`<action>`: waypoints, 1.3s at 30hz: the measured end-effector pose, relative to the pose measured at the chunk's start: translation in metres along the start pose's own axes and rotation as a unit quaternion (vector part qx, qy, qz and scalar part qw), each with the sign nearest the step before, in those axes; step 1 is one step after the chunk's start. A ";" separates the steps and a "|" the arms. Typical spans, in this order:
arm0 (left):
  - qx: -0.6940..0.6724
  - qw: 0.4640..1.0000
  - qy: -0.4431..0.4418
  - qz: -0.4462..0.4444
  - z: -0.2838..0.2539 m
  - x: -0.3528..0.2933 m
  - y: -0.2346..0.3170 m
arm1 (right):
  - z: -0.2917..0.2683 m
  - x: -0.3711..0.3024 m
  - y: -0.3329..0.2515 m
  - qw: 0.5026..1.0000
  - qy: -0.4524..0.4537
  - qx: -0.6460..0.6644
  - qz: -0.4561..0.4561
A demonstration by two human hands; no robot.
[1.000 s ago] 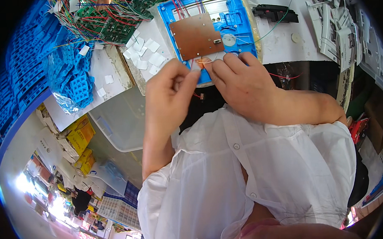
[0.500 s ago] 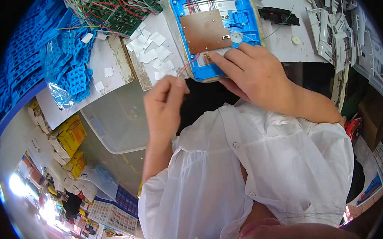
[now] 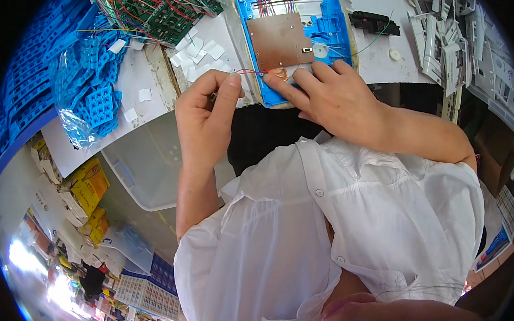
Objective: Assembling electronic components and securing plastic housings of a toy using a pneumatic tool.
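Far to the left lies a clear bag of blue plastic parts (image 3: 87, 91) on the white table (image 3: 142, 79), with small white pads (image 3: 196, 50) scattered just right of it and a tangle of green circuit boards with coloured leads (image 3: 144, 12) beyond them. Nearer, below the table edge, sits a clear plastic bin (image 3: 147, 166).

The left hand (image 3: 205, 119) is curled narrow, thumb pressed against forefinger, pinching the end of a thin red wire (image 3: 246, 72). That wire runs almost level, its long axis left to right, from the left fingertips across a short gap to the right hand's fingers. So the wire leads rightward and slightly farther away from the left hand, toward the blue tray.

The blue plastic housing (image 3: 331, 31) lies at the table's near edge, just right of the left hand and directly beyond the right one. A brown copper-coloured board (image 3: 280, 40) sits inside it, with red and other leads entering at its far side. The right hand (image 3: 338, 98) rests on the housing's near left corner, fingers spread flat and forefinger pressing down where the wire ends by a small coppery coil (image 3: 280, 75). The right hand is the nearer one to the housing; it grips nothing that can be seen, only pressing.

Farthest right lie stacks of grey-white moulded parts (image 3: 454, 40)
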State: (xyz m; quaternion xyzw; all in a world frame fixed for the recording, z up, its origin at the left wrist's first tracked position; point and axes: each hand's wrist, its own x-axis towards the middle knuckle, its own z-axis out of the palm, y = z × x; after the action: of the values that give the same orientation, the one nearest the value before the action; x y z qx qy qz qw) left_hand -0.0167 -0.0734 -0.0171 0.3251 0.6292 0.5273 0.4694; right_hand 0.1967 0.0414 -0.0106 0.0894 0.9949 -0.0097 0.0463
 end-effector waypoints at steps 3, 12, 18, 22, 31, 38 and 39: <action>0.001 1.000 0.009 0.009 0.000 0.000 0.001 | -0.003 0.001 0.003 1.000 -0.002 -0.002 -0.011; 0.039 0.998 0.033 0.045 0.003 -0.001 -0.003 | -0.004 -0.020 0.014 0.986 0.062 0.154 0.018; 0.047 0.997 0.037 0.044 0.008 -0.003 -0.001 | 0.006 -0.013 0.007 0.982 0.089 0.164 0.033; 0.131 0.983 0.057 0.115 0.004 -0.004 -0.006 | 0.008 -0.014 0.012 0.977 0.099 0.189 0.025; 0.061 0.984 0.062 0.158 0.023 0.007 -0.008 | 0.009 -0.009 0.005 0.979 0.101 0.168 0.046; 0.021 0.995 0.007 0.101 0.044 0.010 0.000 | -0.001 -0.021 0.035 0.958 0.165 0.235 0.022; 0.073 0.990 -0.012 0.119 0.049 0.010 0.001 | -0.002 -0.025 0.044 0.940 0.197 0.276 0.049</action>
State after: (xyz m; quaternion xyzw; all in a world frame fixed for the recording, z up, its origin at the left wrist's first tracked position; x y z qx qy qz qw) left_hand 0.0251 -0.0466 -0.0192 0.4375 0.6174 0.5278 0.3858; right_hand 0.2289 0.0798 -0.0073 0.1471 0.9370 -0.2635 -0.1762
